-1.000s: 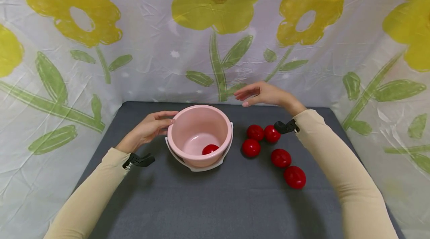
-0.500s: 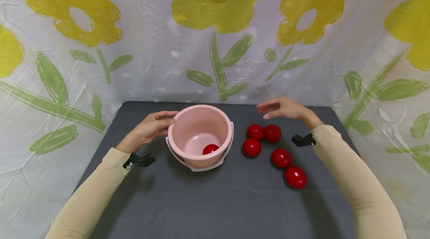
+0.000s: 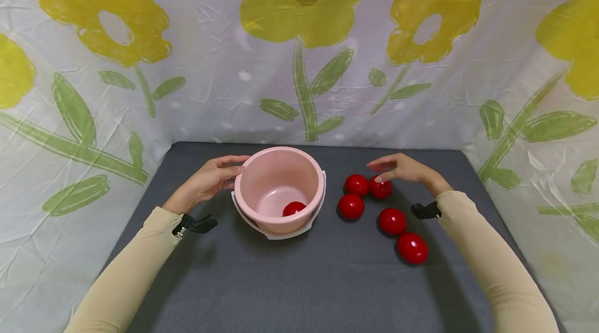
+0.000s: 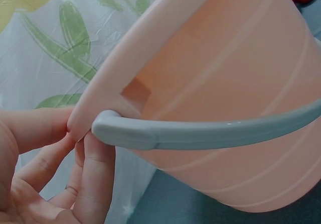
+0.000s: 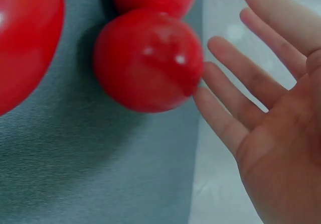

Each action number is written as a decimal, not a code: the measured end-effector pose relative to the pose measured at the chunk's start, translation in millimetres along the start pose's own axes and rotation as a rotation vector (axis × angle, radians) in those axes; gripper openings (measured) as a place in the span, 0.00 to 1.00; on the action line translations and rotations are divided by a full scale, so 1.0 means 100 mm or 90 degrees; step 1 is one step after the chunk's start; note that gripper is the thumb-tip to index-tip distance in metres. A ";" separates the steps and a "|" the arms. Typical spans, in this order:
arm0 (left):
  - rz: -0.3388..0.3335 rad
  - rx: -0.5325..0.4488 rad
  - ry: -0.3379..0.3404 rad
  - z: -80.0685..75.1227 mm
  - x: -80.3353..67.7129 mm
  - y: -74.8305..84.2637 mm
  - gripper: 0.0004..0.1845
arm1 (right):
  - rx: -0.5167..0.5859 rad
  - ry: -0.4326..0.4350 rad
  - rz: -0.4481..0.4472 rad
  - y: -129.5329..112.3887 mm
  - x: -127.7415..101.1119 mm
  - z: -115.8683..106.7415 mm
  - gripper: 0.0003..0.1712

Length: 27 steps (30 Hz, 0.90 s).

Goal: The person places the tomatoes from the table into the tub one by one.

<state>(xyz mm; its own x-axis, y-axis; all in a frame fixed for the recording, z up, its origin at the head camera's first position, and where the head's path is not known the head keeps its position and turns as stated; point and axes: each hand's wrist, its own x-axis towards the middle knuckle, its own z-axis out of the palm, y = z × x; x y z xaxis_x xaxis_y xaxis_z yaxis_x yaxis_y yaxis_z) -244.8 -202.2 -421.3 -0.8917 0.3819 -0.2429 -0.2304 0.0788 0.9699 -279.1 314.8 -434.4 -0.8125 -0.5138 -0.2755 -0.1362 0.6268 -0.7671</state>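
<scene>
A pale pink bucket (image 3: 252, 203) with a white handle (image 4: 210, 131) stands left of the middle of the table. My left hand (image 3: 208, 179) pinches its rim at the left side, thumb and fingers meeting at the edge near the handle's joint. One shiny red ball (image 3: 294, 208), rather like a tomato, lies inside on the bottom. My right hand (image 3: 407, 169) hovers just behind the back right ball (image 3: 381, 190), fingers spread and fairly straight. In the right wrist view its fingertips overlap the edge of that ball (image 5: 148, 61); whether they touch I cannot tell.
Two more red balls, one at the back (image 3: 357, 185) and one in front (image 3: 351, 206), cluster beside it. Nearer me lie another red ball (image 3: 392, 221) and a larger, longer one (image 3: 412, 248). A flowered curtain (image 3: 210, 88) borders the dark grey table (image 3: 290, 286).
My right hand has moved from behind the bucket to the right and down toward the back right ball. The left hand and the bucket have stayed in place.
</scene>
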 end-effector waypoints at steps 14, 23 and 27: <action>-0.001 -0.009 -0.006 0.01 -0.01 0.02 0.31 | -0.032 0.020 0.014 0.23 0.00 0.17 0.32; 0.001 -0.010 -0.010 0.01 -0.02 0.01 0.32 | -0.039 0.028 0.037 0.28 0.00 0.22 0.32; -0.002 -0.008 -0.003 0.01 -0.01 0.00 0.31 | -0.042 0.029 0.031 0.28 -0.01 0.22 0.32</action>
<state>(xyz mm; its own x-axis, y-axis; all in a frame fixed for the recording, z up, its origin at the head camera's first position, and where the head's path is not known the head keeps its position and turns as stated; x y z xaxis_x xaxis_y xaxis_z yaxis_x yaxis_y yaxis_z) -243.6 -201.6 -420.6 -0.8893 0.3853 -0.2461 -0.2384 0.0686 0.9687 -270.2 320.0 -468.5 -0.8437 -0.4557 -0.2838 -0.1315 0.6880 -0.7137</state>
